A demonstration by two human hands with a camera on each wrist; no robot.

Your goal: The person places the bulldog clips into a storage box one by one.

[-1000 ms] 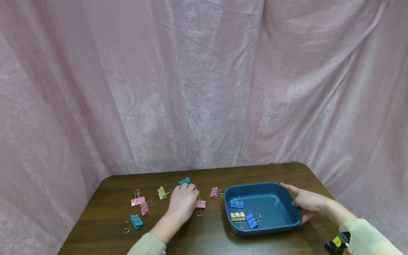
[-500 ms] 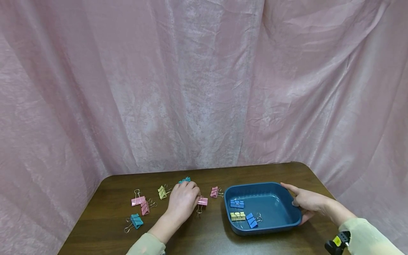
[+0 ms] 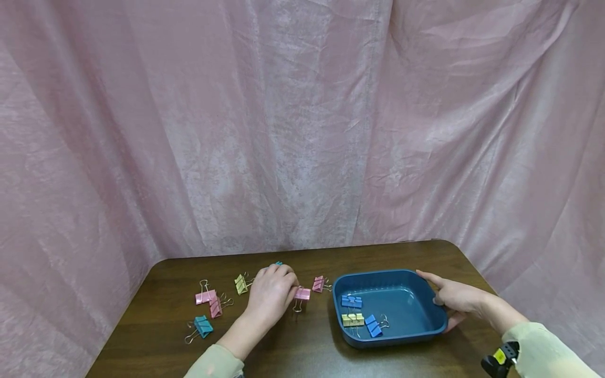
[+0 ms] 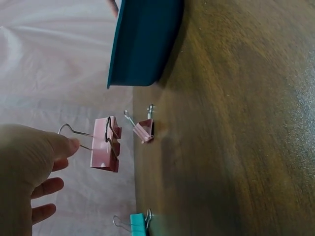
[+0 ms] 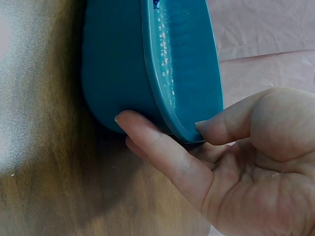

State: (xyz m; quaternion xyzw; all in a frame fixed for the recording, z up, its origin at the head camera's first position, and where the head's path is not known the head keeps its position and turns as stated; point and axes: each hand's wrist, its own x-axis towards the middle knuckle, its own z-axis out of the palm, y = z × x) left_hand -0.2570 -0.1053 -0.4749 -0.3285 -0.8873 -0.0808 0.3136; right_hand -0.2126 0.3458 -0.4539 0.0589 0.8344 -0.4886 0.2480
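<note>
My left hand (image 3: 271,295) pinches a pink binder clip (image 4: 104,145) by one of its wire handles, holding it raised off the table in the left wrist view. Its other wire handle lies folded against the clip's far side. At the right end of a blue rectangular tray (image 3: 402,341), my right hand (image 3: 456,299) grips the rim, thumb inside and fingers along the outer wall. Inside the tray's left part lie a blue binder clip (image 3: 352,301), a yellow binder clip (image 3: 353,319) and a second blue binder clip (image 3: 373,326).
On the brown table (image 3: 302,357), another pink clip (image 3: 319,284) lies left of the tray. Farther left are a yellow clip (image 3: 241,284), two pink clips (image 3: 205,297) close together and a teal clip (image 3: 203,326). A second teal clip (image 4: 138,224) is mostly behind the left hand in the head view.
My left hand has lifted the pink binder clip and shifted slightly up and to the right with it. The right hand and tray stay in place.
</note>
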